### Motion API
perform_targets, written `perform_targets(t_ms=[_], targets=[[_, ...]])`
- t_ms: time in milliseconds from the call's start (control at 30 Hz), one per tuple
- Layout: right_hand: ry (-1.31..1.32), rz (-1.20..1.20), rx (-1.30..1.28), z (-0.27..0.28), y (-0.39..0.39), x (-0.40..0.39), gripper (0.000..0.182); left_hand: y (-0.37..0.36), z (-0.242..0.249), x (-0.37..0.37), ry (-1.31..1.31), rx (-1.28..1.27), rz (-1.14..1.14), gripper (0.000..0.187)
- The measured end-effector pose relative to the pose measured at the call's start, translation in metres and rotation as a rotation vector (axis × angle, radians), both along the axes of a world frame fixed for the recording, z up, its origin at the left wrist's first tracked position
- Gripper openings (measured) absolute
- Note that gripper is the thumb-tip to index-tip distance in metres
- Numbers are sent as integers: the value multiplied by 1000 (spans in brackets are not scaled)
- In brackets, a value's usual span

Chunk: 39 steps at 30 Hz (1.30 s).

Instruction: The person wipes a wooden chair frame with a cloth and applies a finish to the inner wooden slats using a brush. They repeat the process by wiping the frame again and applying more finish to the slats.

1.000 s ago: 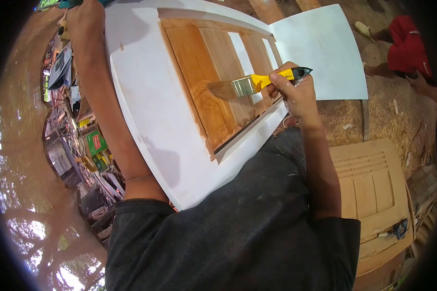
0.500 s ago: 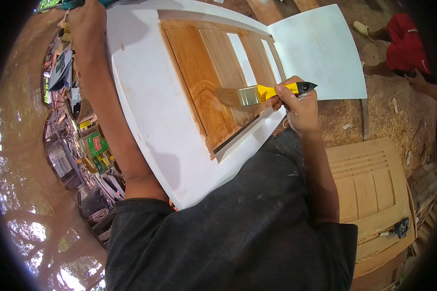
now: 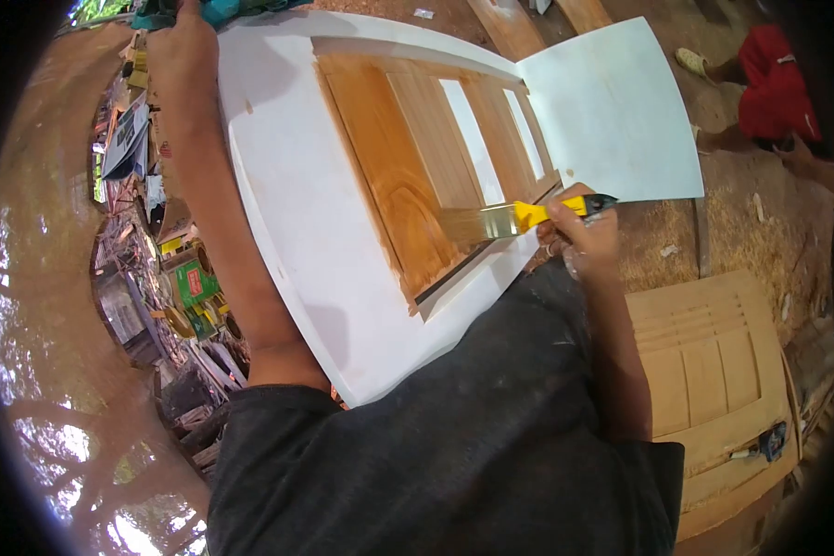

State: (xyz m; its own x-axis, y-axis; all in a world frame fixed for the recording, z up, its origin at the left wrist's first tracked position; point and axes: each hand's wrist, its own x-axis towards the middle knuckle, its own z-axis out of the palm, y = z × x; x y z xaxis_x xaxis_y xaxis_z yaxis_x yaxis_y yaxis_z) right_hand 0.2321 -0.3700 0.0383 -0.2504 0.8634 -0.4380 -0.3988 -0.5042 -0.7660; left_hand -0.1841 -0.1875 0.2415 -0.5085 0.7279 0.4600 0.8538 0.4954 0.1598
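My right hand (image 3: pixel 584 232) is closed around the yellow-and-black handle of a paintbrush (image 3: pixel 499 222). Its bristles lie against the brown wooden panel (image 3: pixel 389 157), near the panel's edge closest to me. The side strip of the panel is darker and glossier than the paler wood beside it, and two white strips run along it. White sheeting (image 3: pixel 292 213) surrounds the panel. At the top left, my left hand (image 3: pixel 187 32) reaches to a teal cloth (image 3: pixel 241 11) by the sheeting's far corner; its fingers are mostly hidden.
A white board (image 3: pixel 621 111) stands beyond the panel. On the right, a carved wooden door (image 3: pixel 713 371) lies on the ground with a dark tool (image 3: pixel 771 442) on it. A person in red shorts (image 3: pixel 777 83) is at the upper right. Boxes and scraps, including a green box (image 3: pixel 193 283), crowd the left.
The brush has slid across the panel, away from the arched grain and toward the edge nearer my right hand. The whole view has shifted slightly. More teal cloth shows by my left hand.
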Motion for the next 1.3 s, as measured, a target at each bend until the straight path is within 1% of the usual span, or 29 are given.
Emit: perform_targets(t_ms=[67,100,133,167,200,233,267,300,400,500,633,700,800,867,1000,1067,1100,1200,1267,1300], targets=[[0,-57,11,-1,12,8,9,-4,-1,4,-108,48,-56,64],[123,-164,104,-7,24,5,11,-9,-2,14,-161,69,-87,62],[125,-86,155,-8,39,7,14,-12,-2,24,-214,90,-121,61],[124,-7,208,-4,57,9,17,-15,0,31,-213,127,-133,56],[306,135,411,18,90,-4,20,-12,1,29,-210,156,-181,56],[293,235,469,23,107,-8,22,-12,-5,25,-212,176,-223,56],[316,310,534,32,121,-14,25,-15,-4,36,-228,192,-196,54],[245,384,568,49,134,-21,27,-17,-2,47,-243,208,-169,53],[-12,556,776,76,164,-42,27,-16,0,43,-230,155,-145,49],[-15,603,921,99,168,-66,24,-16,-3,39,-250,244,-318,46],[34,693,936,113,176,-82,24,-16,-5,37,-301,250,-320,44],[57,666,927,108,180,-89,25,-15,-2,34,-273,230,-324,44],[69,651,939,103,185,-94,26,-19,1,51,-247,240,-255,45],[69,656,939,100,187,-96,25,-18,2,46,-234,211,-226,46],[11,619,952,92,189,-95,25,-19,3,52,-257,203,-197,48],[-7,581,925,88,186,-94,26,-11,3,24,-148,97,-123,50],[-7,574,923,85,186,-93,26,-10,7,24,-94,44,-87,51],[-5,572,901,77,185,-89,26,-14,6,38,-177,116,-147,56],[0,590,864,73,183,-85,26,-16,7,46,-232,143,-139,58],[-40,549,864,70,180,-84,25,-17,8,50,-261,156,-136,59]])
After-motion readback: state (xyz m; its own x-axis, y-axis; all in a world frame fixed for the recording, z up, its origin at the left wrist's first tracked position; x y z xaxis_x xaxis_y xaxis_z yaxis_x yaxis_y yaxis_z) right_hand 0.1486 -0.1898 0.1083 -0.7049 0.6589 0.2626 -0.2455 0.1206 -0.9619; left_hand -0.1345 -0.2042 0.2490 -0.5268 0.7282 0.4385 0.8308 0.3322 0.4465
